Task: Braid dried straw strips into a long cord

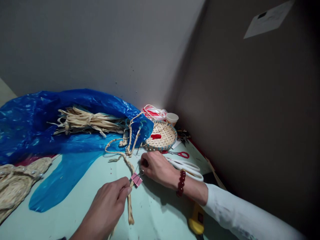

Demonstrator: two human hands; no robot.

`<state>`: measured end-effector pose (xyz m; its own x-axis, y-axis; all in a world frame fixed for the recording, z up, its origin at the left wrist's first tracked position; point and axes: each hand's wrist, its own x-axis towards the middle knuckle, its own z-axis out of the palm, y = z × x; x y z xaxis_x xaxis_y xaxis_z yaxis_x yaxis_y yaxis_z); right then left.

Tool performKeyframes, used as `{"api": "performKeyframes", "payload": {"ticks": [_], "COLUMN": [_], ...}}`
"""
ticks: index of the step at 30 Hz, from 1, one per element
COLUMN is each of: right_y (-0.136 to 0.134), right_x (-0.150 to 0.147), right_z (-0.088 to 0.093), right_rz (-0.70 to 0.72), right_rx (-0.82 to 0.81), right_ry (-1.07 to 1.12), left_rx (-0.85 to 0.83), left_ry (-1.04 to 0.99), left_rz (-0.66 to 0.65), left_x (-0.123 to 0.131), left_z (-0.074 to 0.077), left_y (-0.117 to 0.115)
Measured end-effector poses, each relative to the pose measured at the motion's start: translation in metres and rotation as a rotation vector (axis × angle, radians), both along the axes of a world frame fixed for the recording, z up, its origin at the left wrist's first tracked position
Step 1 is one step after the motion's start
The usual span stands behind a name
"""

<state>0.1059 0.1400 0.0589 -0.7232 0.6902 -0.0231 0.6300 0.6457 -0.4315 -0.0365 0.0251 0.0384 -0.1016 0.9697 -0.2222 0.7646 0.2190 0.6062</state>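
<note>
A braided straw cord [129, 164] runs down the table, and its lower end lies near the front. The pink binder clip [136, 180] grips this cord partway along. My left hand [106, 205] is closed, thumb and forefinger pinched at the clip's left side beside the cord. My right hand [158, 168], wearing a dark red bead bracelet [181, 182], is curled in a pinch just above the clip's wire handle. What sits between its fingertips is too small to make out. Thin loops of straw cord [130, 135] trail upward over the blue plastic bag [30, 116].
A straw bundle [90, 121] lies on the bag. Behind my right hand are a woven tray [165, 135] with a red item, a paper cup [172, 118], red-handled scissors [183, 154] and a white cable [187, 166]. A yellow tool [196, 221] lies front right; a woven straw piece [17, 186] lies left.
</note>
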Motion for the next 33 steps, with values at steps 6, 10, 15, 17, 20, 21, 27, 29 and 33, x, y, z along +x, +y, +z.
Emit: {"api": "performKeyframes", "payload": {"ticks": [6, 10, 15, 17, 20, 21, 27, 29, 33], "right_y": [0.003, 0.007, 0.017, 0.023, 0.031, 0.033, 0.033, 0.028, 0.012], "right_x": [0.002, 0.000, -0.009, -0.013, -0.019, -0.021, -0.021, -0.014, 0.001], "right_z": [0.009, 0.010, 0.012, 0.014, 0.019, 0.020, 0.016, 0.011, 0.001], "right_rz": [0.089, 0.146, 0.246, 0.282, 0.314, 0.315, 0.287, 0.257, 0.170], "right_rx": [-0.017, 0.050, 0.103, 0.103, 0.085, 0.079, 0.075, 0.090, 0.107], "right_ry": [-0.033, -0.043, -0.078, -0.104, -0.160, -0.182, -0.249, -0.234, -0.190], "left_rx": [-0.022, -0.023, -0.026, -0.023, -0.001, 0.004, 0.010, -0.007, -0.031], "left_ry": [-0.007, -0.075, -0.219, -0.266, -0.306, -0.313, -0.364, -0.409, -0.496], "left_rz": [0.006, 0.079, 0.136, 0.147, 0.161, 0.164, 0.155, 0.141, 0.124], "left_x": [0.004, 0.008, 0.005, 0.005, 0.007, 0.008, 0.010, 0.011, 0.016], "left_z": [0.001, -0.001, -0.005, -0.005, -0.005, -0.005, -0.003, -0.003, -0.002], "left_y": [0.002, 0.000, 0.001, 0.004, 0.008, 0.009, 0.010, 0.007, -0.003]}}
